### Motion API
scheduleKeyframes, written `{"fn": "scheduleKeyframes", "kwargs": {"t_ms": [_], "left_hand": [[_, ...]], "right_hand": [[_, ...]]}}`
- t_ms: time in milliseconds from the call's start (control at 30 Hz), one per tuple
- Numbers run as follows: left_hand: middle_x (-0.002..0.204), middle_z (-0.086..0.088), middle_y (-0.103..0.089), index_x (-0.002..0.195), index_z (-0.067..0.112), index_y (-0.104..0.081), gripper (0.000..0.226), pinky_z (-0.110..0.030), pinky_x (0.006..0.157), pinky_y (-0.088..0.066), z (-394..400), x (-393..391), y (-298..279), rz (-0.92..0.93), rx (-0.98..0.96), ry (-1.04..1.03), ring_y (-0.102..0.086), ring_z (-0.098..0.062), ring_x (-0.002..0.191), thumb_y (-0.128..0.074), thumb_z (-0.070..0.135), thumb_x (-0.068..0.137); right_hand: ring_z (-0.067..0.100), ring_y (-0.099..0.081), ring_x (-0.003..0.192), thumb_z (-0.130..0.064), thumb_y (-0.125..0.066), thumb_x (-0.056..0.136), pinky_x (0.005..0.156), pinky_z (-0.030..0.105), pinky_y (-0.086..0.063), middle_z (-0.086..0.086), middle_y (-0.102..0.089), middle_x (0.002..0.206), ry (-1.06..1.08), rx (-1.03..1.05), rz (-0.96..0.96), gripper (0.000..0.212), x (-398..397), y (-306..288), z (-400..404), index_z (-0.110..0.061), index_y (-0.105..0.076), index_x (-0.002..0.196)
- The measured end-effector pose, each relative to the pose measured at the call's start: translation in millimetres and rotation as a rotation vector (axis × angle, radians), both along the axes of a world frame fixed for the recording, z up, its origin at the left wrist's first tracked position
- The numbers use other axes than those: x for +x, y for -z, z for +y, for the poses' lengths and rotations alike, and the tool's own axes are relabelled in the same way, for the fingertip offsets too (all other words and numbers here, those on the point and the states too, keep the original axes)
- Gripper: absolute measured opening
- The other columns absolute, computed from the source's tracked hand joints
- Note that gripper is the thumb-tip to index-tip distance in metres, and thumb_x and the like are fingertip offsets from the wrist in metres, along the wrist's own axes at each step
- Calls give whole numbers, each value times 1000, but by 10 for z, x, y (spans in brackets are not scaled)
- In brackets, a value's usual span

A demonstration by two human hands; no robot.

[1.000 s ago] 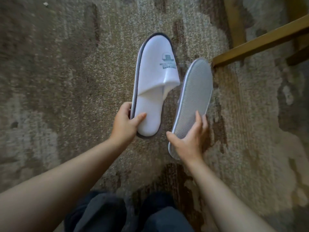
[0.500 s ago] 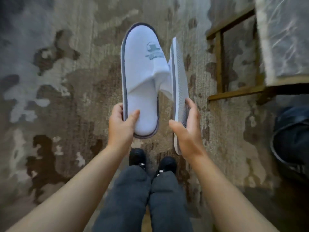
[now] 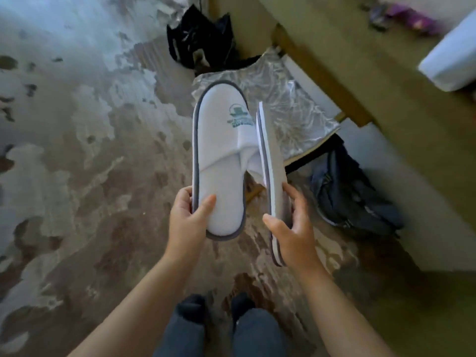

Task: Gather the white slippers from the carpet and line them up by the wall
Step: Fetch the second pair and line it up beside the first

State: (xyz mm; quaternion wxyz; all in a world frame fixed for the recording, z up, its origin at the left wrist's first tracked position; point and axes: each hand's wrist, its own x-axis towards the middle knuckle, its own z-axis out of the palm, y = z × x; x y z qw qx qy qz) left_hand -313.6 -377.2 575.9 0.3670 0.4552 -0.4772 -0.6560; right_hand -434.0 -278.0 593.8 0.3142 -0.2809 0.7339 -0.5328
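Holding both slippers off the carpet (image 3: pixel 77 176), your left hand (image 3: pixel 189 217) pinches the face-up slipper (image 3: pixel 219 161) and your right hand (image 3: pixel 289 233) the edge-on slipper (image 3: pixel 270 161), toes pointing away from you.

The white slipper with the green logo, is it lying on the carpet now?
No, the white slipper with the green logo is held in the air by the left hand, above the patterned carpet.
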Motion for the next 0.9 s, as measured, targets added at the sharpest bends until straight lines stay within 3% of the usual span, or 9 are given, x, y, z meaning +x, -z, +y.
{"fn": "scheduleKeyframes", "kwargs": {"t_ms": [133, 267, 367, 500, 633, 767, 900], "left_hand": [[81, 4, -61, 80, 27, -53, 12, -11, 48, -48, 71, -255, -188, -8, -68, 311, -61, 6, 59, -55, 16, 84], [81, 4, -59, 76, 31, -52, 14, -25, 56, -52, 454, -494, -316, -82, -141, 647, -61, -10, 72, -57, 20, 82], [83, 4, -58, 76, 32, -49, 16, -31, 62, -49, 992, -643, -392, -116, -171, 875, -57, -13, 77, -58, 21, 81], [80, 8, -55, 75, 32, -47, 16, -23, 54, -42, 1980, -684, -496, -115, -272, 1185, -54, -7, 73, -57, 22, 82], [84, 10, -55, 89, 24, -49, 10, -22, 55, -42, 3146, -493, -541, -62, -297, 1495, -54, -6, 78, -56, 23, 82], [81, 9, -55, 79, 31, -49, 12, -26, 58, -45, 4436, -44, -527, -22, -319, 1732, -54, -6, 76, -57, 22, 82], [82, 5, -55, 81, 24, -52, 8, -26, 58, -44, 5708, 608, -501, -20, -229, 1936, -54, -10, 76, -56, 17, 83]], "right_hand": [[6, -46, 108, -29, -57, 62, 79, 9, -45, -5, -41, 122, 297, -40, 63, 61, 100, -167, 425, -38, -32, 116], [17, -47, 113, -32, -58, 62, 89, 31, -48, -2, -42, 123, 619, -16, 61, 60, 325, -268, 1167, -39, -33, 116], [17, -47, 111, -31, -58, 62, 82, 24, -48, -4, -41, 120, 863, -2, 53, 57, 569, -334, 1823, -39, -33, 113], [19, -46, 115, -23, -66, 69, 93, 40, -48, 2, -41, 125, 1221, 9, 54, 56, 1044, -413, 2775, -33, -36, 116], [16, -44, 113, -12, -66, 74, 88, 30, -43, 0, -42, 124, 1536, 39, 93, 57, 1712, -460, 3703, -28, -37, 120], [14, -41, 114, -25, -62, 63, 92, 31, -39, -3, -39, 121, 1815, 75, 151, 67, 2486, -474, 4642, -18, -38, 125], [12, -40, 112, -26, -60, 60, 90, 29, -38, -4, -37, 120, 2049, 84, 137, 71, 3291, -441, 5608, -18, -37, 126]]}}
